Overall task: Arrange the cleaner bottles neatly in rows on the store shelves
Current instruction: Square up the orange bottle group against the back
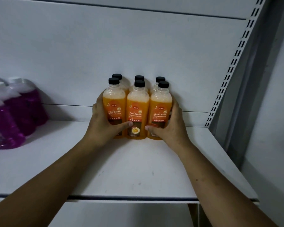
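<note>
Several orange floor cleaner bottles [137, 110] with black caps stand upright in two rows of three on the white shelf [138, 169], close to its back panel. My left hand [103, 122] wraps around the left front bottle [113, 104], thumb across its label and reaching the middle bottle. My right hand [167, 126] wraps around the right front bottle [161, 105], thumb across its lower front. Both hands squeeze the group from either side. The back row shows mostly as caps behind the front row.
Several purple cleaner bottles [11, 112] with white caps stand grouped at the shelf's left end. A slotted metal upright [233, 63] runs along the shelf's right side. The shelf's front edge [129, 198] lies below my forearms.
</note>
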